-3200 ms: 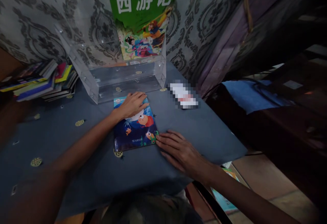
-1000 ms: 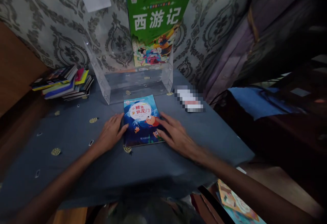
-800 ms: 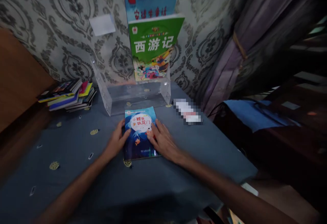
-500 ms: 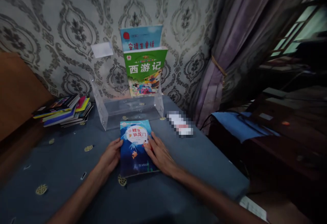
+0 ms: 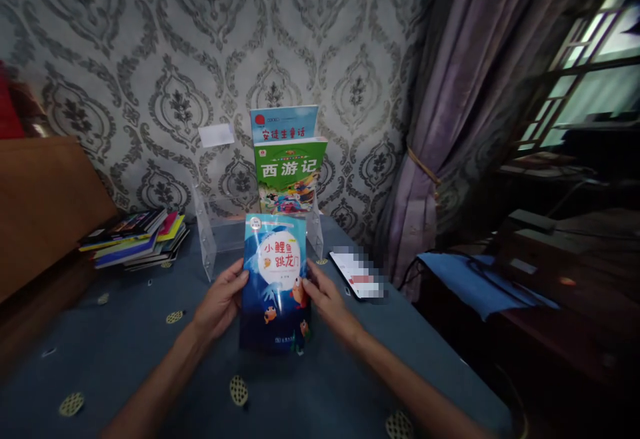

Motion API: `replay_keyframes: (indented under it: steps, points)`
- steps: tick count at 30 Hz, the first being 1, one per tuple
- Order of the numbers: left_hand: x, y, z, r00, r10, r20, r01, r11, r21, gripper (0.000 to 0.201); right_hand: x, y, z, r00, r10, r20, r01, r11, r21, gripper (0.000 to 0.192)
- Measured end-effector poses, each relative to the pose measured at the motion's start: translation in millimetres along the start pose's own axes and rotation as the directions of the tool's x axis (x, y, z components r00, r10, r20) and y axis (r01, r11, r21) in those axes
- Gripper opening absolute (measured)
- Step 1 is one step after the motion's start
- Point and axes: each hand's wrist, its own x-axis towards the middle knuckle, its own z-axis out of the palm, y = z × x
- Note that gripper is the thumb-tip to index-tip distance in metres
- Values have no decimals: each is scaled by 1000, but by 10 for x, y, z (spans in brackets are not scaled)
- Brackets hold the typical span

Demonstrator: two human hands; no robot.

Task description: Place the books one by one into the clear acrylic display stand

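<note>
Blue picture book (image 5: 275,282), upright, cover forward

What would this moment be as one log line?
left hand: holds blue picture book left edge | right hand: holds right edge | book: lifted, before clear acrylic stand

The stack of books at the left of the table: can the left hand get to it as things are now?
Probably not at once. The left hand grips the blue book together with the right hand. The bare tablecloth toward the stack of books leaves the way free once it lets go.
</note>
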Motion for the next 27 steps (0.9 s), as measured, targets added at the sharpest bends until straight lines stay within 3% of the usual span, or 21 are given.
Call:
replay_keyframes:
  steps: [5, 8, 10, 14, 19, 24, 27]
  points:
    - [165, 183, 99, 981, 194, 4, -193, 979, 71, 40, 221, -304, -97, 956, -214, -199, 180, 968, -174, 61]
    - [230, 33, 89, 959, 276, -63, -272, 960, 64, 37, 140, -292, -54, 931, -284, -227, 211, 931, -298, 59]
    - [234, -138, 38, 959, 247, -140, -239, 968, 69, 32, 23, -195, 2, 929, -295, -222, 199, 907, -372, 59]
    - [183, -370, -80, 968, 147, -204, -129, 987, 98, 28, -165, 2, 70, 932, -284, -225, 149, 867, -476, 59]
    - [188, -342, -97, 978, 106, -179, -86, 989, 116, 31, -145, 5, -10, 931, -305, -203, 143, 814, -564, 53]
    - [270, -304, -50, 978, 86, -189, -59, 988, 142, 37, -58, -98, -140, 987, -104, -125, 37, 894, -447, 47]
    - [340, -257, -4, 982, 107, -155, -79, 981, 176, 37, 10, -169, -195, 991, -69, -112, 20, 921, -389, 44]
